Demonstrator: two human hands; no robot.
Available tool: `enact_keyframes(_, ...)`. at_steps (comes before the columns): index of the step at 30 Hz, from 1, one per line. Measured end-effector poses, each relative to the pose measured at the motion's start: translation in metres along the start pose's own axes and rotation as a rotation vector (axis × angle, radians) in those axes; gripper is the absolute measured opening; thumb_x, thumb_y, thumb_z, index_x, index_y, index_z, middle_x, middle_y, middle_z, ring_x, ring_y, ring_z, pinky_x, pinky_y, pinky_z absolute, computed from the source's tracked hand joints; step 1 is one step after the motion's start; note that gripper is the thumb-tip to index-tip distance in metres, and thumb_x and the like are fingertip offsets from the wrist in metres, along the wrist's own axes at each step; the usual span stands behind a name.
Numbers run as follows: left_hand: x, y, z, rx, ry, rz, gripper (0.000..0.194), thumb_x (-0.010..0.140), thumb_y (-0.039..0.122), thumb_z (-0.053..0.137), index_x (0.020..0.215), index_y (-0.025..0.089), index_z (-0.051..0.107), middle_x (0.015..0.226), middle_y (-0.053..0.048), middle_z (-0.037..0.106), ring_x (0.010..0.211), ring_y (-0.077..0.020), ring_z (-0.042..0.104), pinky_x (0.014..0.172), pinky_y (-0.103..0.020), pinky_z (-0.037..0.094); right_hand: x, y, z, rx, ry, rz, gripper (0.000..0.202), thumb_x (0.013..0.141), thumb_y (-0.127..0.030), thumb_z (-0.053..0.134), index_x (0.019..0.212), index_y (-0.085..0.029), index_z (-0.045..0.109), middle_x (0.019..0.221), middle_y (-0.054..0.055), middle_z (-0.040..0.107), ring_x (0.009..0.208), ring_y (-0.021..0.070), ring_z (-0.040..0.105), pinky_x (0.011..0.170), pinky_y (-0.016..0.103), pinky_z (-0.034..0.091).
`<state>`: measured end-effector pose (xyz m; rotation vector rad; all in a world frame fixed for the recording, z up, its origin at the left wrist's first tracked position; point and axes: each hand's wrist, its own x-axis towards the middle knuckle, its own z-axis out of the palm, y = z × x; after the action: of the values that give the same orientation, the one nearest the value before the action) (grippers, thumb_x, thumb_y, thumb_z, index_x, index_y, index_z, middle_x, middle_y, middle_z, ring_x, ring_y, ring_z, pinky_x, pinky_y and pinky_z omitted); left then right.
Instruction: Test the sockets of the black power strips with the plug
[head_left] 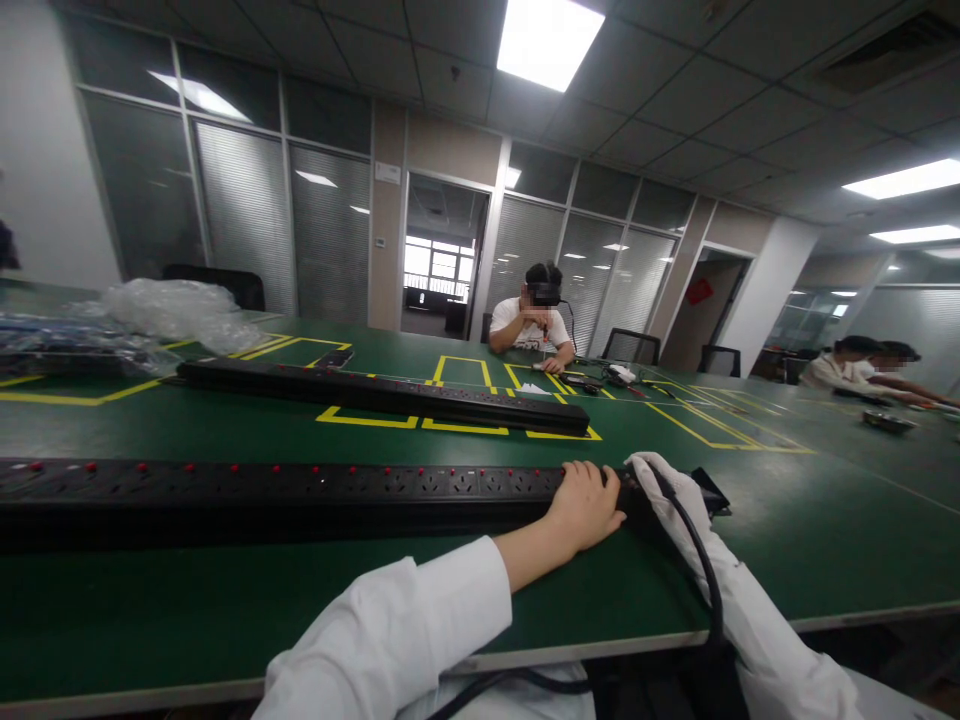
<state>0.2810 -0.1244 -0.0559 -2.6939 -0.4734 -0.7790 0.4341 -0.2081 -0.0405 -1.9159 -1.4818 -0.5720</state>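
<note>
A long black power strip (285,500) with a row of sockets and red buttons lies along the near side of the green table. My bare left hand (581,510) is wrapped over its right end, thumb toward me. Just beyond that end, my right hand (671,490) in a white glove curls its fingers around a thick black cable (697,550). The cable runs over the glove and wrist, then drops past the table edge to my lap. The exact spot where cable and strip meet is hidden by the fingers. A dark flat object (711,490) shows behind the glove.
A second black power strip (390,395) lies farther back, among yellow tape outlines (367,420). Clear plastic wrapping (172,310) sits at the left. Across the table (810,540), a person (532,325) sits near small parts and wires. More people (855,365) work at far right.
</note>
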Motion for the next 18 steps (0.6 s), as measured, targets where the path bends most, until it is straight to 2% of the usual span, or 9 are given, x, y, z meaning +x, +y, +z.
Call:
enact_keyframes(5,0.0,0.0,0.001,0.0,0.002,-0.001,0.057,0.08,0.05,0.035,0.118,0.007,0.035,0.105,-0.023,0.052,0.092,-0.0338,0.051,0.074,-0.043,0.034,-0.001,-0.01,-0.006,-0.038,0.065,0.019,0.029,0.081,-0.045,0.04,0.091,-0.025,0.058,0.077,0.002,0.066,0.068,0.0172,0.062,0.064,0.025,0.046)
enact_keyframes(10,0.0,0.0,0.003,0.009,0.0,0.004,0.058,0.08,0.051,0.035,0.118,0.007,0.035,0.106,-0.022,0.052,0.092,-0.0333,0.051,0.075,-0.043,0.034,0.004,-0.003,-0.019,-0.006,0.188,0.081,0.038,0.082,-0.048,0.033,0.088,-0.023,0.06,0.072,0.005,0.066,0.065,0.0191,0.062,0.059,0.026,0.047)
enact_keyframes(14,0.0,-0.001,0.003,0.018,-0.003,0.014,0.059,0.081,0.051,0.033,0.12,0.006,0.033,0.106,-0.023,0.052,0.093,-0.0334,0.051,0.077,-0.045,0.033,0.002,0.006,-0.03,0.002,0.242,0.098,0.042,0.081,-0.049,0.031,0.09,-0.022,0.061,0.071,0.007,0.066,0.065,0.021,0.062,0.056,0.028,0.046)
enact_keyframes(18,0.0,-0.002,0.003,0.013,-0.003,0.021,0.059,0.081,0.051,0.032,0.12,0.006,0.032,0.106,-0.023,0.052,0.094,-0.0334,0.051,0.077,-0.045,0.033,-0.006,0.004,-0.033,0.009,0.268,0.063,0.043,0.082,-0.048,0.029,0.099,-0.023,0.06,0.082,0.008,0.065,0.072,0.022,0.061,0.061,0.03,0.047)
